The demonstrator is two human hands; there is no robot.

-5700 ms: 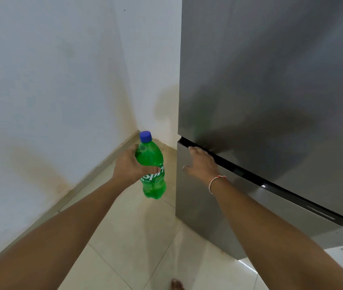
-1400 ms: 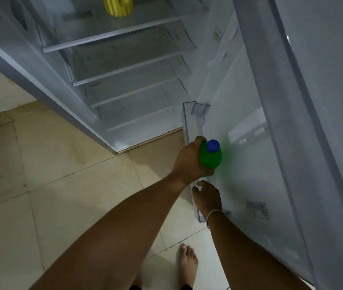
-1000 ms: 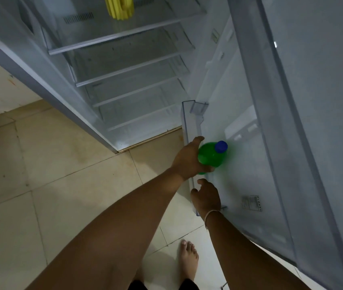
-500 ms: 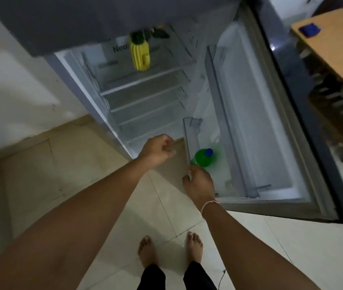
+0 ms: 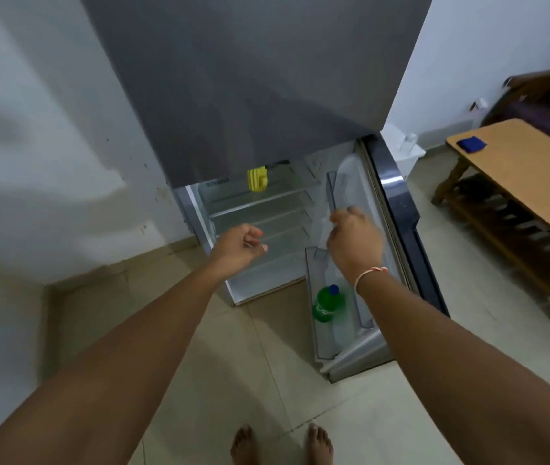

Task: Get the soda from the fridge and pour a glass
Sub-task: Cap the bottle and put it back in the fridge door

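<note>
Bare feet [image 5: 280, 444] at six o'clock on pale floor tiles [image 5: 233, 380], both forearms reaching up-frame toward the open lower fridge compartment. The green plastic soda bottle with the blue cap [image 5: 326, 304] stands upright in the clear door bin [image 5: 317, 344] at the bottom of the open fridge door [image 5: 398, 209], long axis vertical, cap toward the camera. It sits at about five o'clock from my left hand [image 5: 238, 248] and seven o'clock from my right hand [image 5: 354, 239], just below the right wrist with its thin bracelet, so I judge the right the nearer. Left hand hangs in front of the shelves, fingers loosely curled, holding nothing. Right hand's fingers are curled up by the upper door rack; blur stops me telling whether they grip its edge. Neither hand touches the bottle. Beyond, wire and glass shelves [image 5: 260, 209] with a yellow ridged container [image 5: 257, 179] on the top one at twelve o'clock, under the closed grey upper door [image 5: 250, 78]. At two o'clock, well apart, a wooden slatted table [image 5: 535, 182] carries a small blue object [image 5: 471, 144]; I see no glass clearly.
</note>
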